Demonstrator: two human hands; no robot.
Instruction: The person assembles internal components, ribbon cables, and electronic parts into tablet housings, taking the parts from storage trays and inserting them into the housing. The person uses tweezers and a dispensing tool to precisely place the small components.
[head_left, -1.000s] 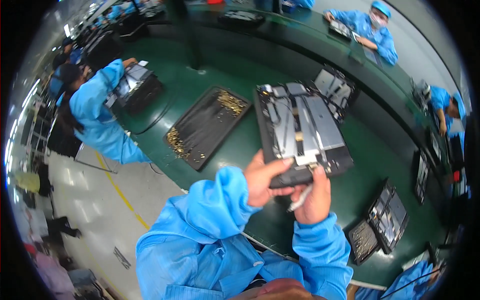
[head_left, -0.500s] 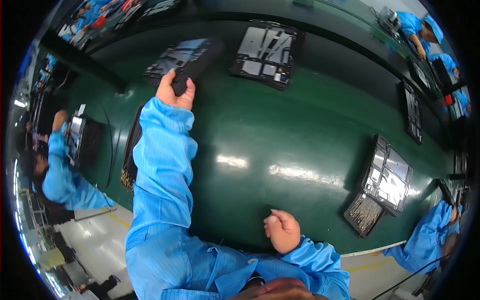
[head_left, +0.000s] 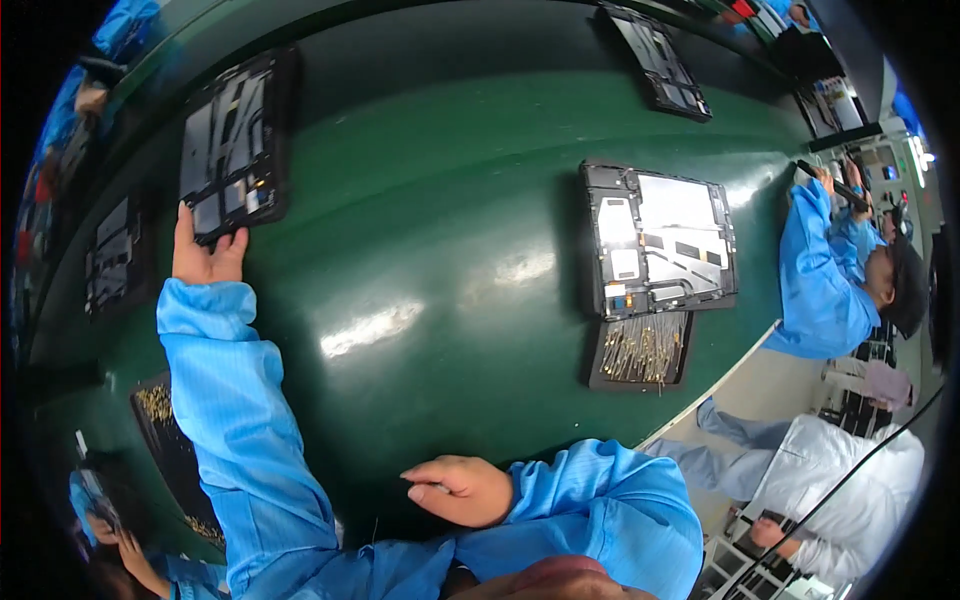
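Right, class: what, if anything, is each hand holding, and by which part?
The left hand touches the near edge of a black-framed device; whether it grips cannot be told. The right hand shows nothing held.

Left of the two hands (head_left: 208, 264) now off the leftmost device (head_left: 112, 252), at the next device (head_left: 232, 145)

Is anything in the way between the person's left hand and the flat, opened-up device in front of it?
Nothing visible stands between them: the left hand touches the near end of the flat, opened-up device directly.
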